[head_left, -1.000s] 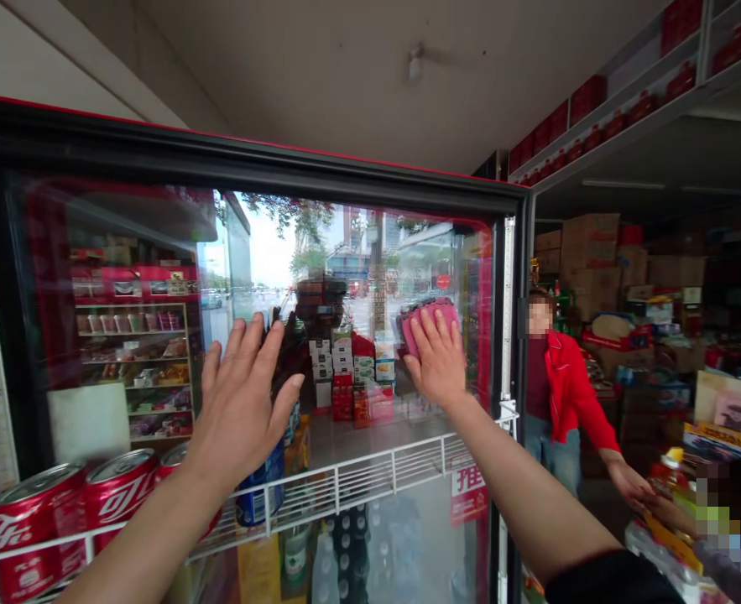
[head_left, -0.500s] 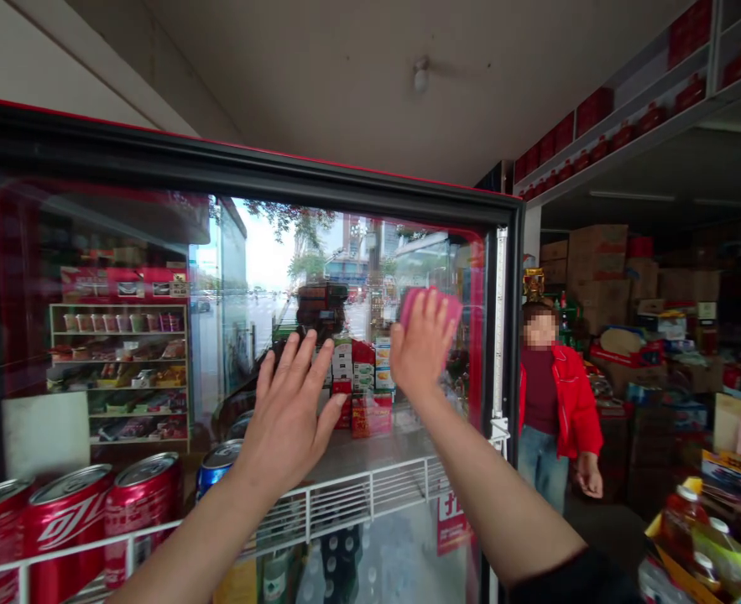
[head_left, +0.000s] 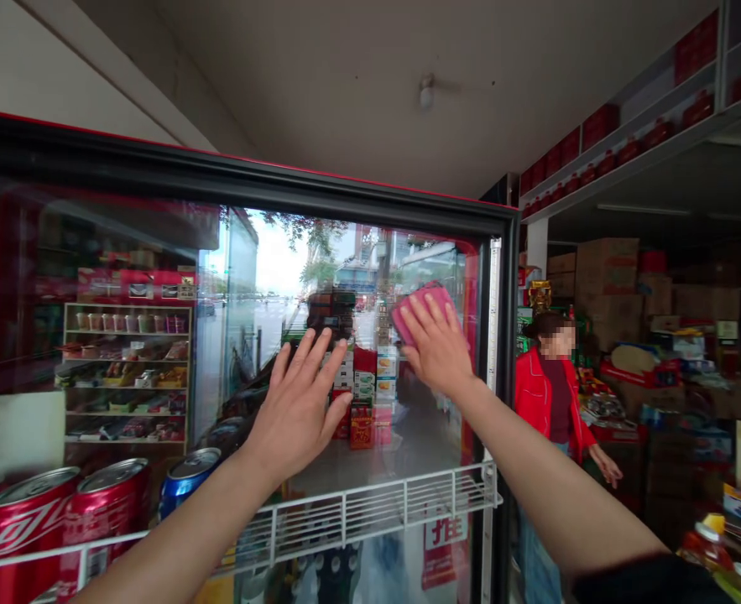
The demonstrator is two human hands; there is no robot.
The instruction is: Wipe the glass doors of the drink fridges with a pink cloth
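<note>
**Pink cloth flat under the right hand, high on the glass**

The pink cloth (head_left: 403, 329) lies against the glass pane (head_left: 426, 424), near its upper right corner. The right hand (head_left: 438, 346) is spread over it, fingers apart, pressing rather than pinching. The left hand (head_left: 304, 403) is open and holds nothing; whether it touches the pane cannot be told.

The cloth looks light, soft and limp, so a flat palm or a grip on its free top edge should suit it. The glass is probably slick and breakable.

Below, red cans (head_left: 33, 524) stand at the left end of the wire shelf (head_left: 370, 512), beside a blue can (head_left: 187, 478). One red can shows a white stylised character, apparently 可. The red-and-white sticker (head_left: 444, 545) seems to read 推; its smaller print is illegible.
</note>
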